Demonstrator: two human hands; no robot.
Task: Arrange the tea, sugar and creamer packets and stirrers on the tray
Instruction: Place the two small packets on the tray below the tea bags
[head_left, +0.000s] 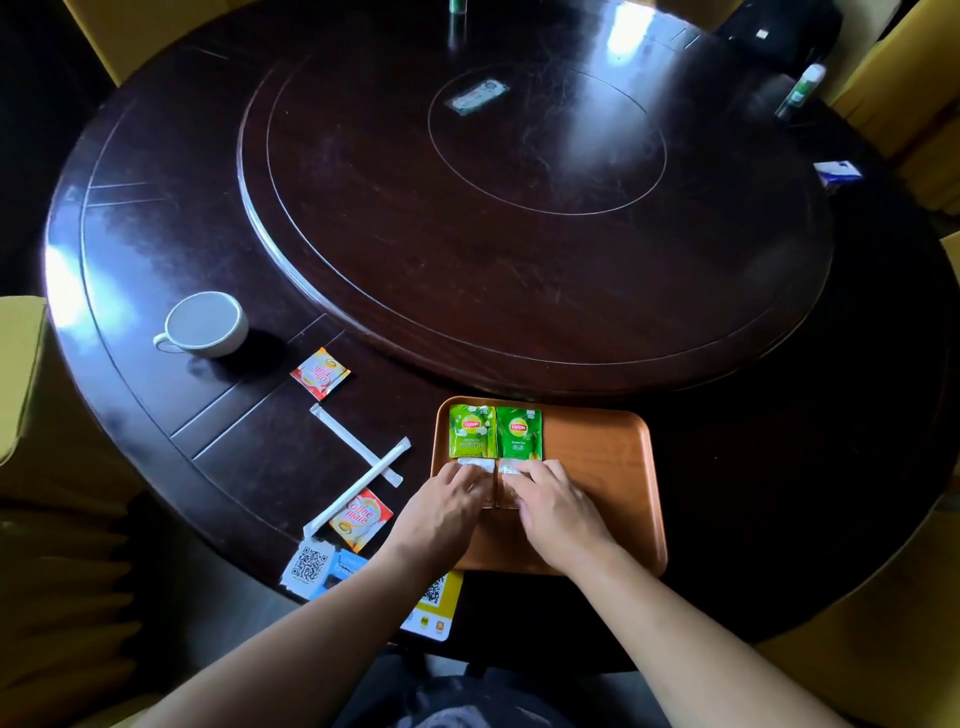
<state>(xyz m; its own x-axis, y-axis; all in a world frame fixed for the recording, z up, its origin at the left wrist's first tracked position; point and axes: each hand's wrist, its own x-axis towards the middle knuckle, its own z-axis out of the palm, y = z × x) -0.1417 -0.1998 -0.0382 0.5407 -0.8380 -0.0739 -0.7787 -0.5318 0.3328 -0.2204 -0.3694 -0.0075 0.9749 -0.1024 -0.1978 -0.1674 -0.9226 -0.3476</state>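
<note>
A: Two green foil tea packets (495, 432) lie side by side at the far left of the orange-brown wooden tray (602, 467), and just below them both hands press down on two small white paper sugar packets (492, 467).

B: What about each grip?

A: The left hand (444, 512) and right hand (558, 512) lie flat, fingers spread over the white packets, pressing rather than pinching; whether anything is pinched underneath, I cannot tell.

B: What's left?

A: Two red-and-yellow creamer packets (320, 373) and two white paper-wrapped stirrers (357, 451), crossed over each other, all on the dark round wooden worktop (208, 441) left of the tray.

B: Risks?

A: Sliding the sugar upward could nudge the tea packets askew. Lifting one crossed stirrer may drag the other, or the near creamer its end overlaps.

B: Any writing?

A: "Lipton" on both tea packets, "Coffee mate" on the creamers. QR-code cards (311, 566) lie at the near edge; their small text is unreadable.
</note>
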